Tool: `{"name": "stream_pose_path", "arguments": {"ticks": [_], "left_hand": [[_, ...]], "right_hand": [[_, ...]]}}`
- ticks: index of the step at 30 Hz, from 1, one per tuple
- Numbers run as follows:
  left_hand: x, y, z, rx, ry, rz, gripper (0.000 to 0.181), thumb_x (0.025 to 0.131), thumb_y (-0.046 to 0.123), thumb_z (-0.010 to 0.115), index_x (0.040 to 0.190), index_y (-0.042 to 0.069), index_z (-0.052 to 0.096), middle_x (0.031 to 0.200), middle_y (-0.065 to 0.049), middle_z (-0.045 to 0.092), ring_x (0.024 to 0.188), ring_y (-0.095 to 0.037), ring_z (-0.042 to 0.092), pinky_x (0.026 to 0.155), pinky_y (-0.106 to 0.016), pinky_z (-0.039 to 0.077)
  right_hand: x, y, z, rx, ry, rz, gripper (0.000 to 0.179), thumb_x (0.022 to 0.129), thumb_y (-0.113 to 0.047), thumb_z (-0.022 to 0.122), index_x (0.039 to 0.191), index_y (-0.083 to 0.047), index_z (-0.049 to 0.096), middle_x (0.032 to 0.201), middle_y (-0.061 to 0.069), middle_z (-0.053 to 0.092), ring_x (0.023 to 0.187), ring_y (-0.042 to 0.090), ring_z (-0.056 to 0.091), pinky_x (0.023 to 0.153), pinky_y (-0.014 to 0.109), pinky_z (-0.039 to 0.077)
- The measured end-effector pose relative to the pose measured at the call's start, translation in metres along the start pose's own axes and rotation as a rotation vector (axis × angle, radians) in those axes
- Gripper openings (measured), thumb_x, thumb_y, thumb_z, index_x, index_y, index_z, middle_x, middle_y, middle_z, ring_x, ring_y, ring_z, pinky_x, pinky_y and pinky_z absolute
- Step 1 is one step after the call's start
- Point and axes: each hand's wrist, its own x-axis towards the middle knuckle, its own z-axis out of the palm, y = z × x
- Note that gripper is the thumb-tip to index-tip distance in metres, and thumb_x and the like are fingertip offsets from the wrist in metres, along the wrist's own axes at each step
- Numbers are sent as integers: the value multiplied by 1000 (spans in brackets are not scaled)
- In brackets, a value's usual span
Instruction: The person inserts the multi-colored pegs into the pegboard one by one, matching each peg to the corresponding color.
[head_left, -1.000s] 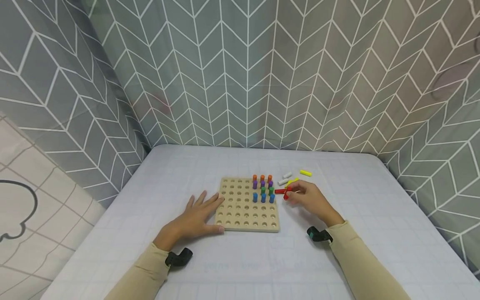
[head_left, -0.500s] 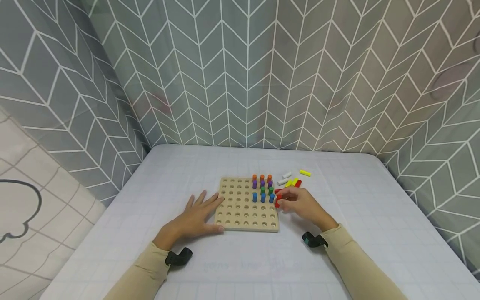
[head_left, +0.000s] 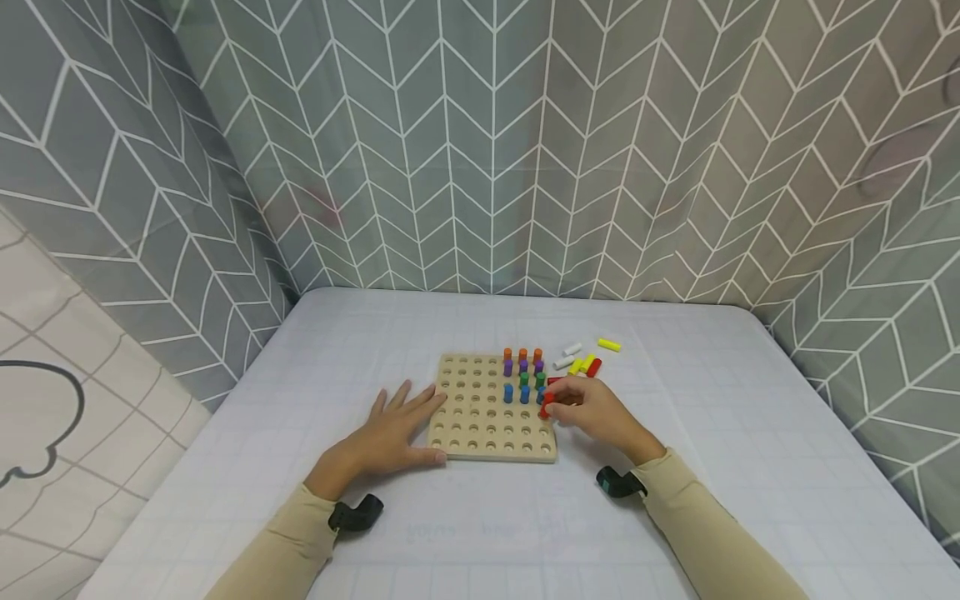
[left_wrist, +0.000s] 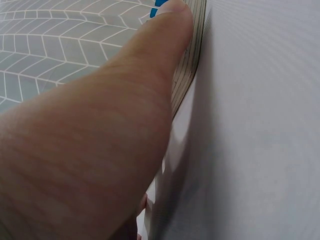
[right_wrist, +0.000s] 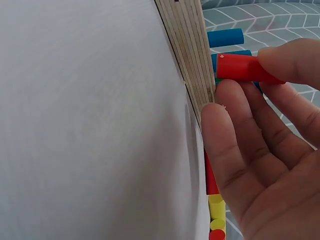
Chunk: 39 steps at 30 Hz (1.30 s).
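My right hand (head_left: 598, 410) pinches a red cylindrical peg (right_wrist: 237, 67) at the right side of the beige wooden pegboard (head_left: 483, 422); my left hand (head_left: 392, 437) rests, fingers spread, at its left edge. I judge this to be placing; next calls for lining the peg upright over a hole.

Wrist views: board (right_wrist: 189, 45) cropped at top — face seemingly hidden.

Red peg (head_left: 547, 403) in R hand (head_left: 600, 414), nr R edge of wood pegboard (head_left: 482, 438).
Peg: plain cyl., pinched, near-upright w/ slight tilt; can't tell if touching board. Board: pale, flat, rows of rnd holes, some far-R ones filled; L hand (head_left: 390, 435) at L edge.
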Motion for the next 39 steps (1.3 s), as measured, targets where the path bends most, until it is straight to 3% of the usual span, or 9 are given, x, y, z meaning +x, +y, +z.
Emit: {"name": "stream_pose_path", "arguments": {"ticks": [17, 24, 29, 35, 39], "left_hand": [[3, -3, -1, 22, -8, -14, 105, 80, 84, 53, 161, 25, 24, 166, -2, 18, 152, -39, 1, 117, -65, -5], [3, -1, -1, 6, 15, -5, 104, 80, 81, 56, 161, 23, 26, 166, -3, 21, 151, -40, 2, 116, -66, -5], [1, 1, 1, -5, -7, -6, 104, 80, 82, 56, 161, 24, 25, 166, -3, 21, 152, -40, 2, 116, -65, -5], [-1, 1, -1, -3, 7, -10, 102, 81, 79, 58, 161, 22, 26, 165, -4, 22, 151, -42, 3, 116, -66, -4], [-2, 0, -1, -1, 3, -6, 102, 82, 79, 57, 161, 23, 26, 166, -4, 21, 151, -42, 3, 116, -66, -4]], "right_hand": [[4, -1, 1, -89, 32, -76, 20, 90, -8, 73, 109, -2, 72, 97, 2, 71, 89, 17, 65, 77, 29, 56], [3, -4, -8, -99, 26, -58, 20, 89, -8, 73, 109, -5, 72, 98, 2, 71, 91, 19, 65, 80, 32, 55], [0, 4, -16, -116, 34, -14, 18, 92, -8, 70, 110, -5, 72, 102, 4, 72, 93, 20, 65, 79, 31, 54], [4, 13, -28, -149, 116, 23, 19, 94, -9, 69, 112, -3, 72, 105, 6, 72, 96, 23, 65, 79, 31, 54], [6, 23, -37, -182, 215, 75, 18, 93, -11, 70, 110, -3, 72, 105, 8, 71, 98, 26, 65, 80, 33, 54]]}}
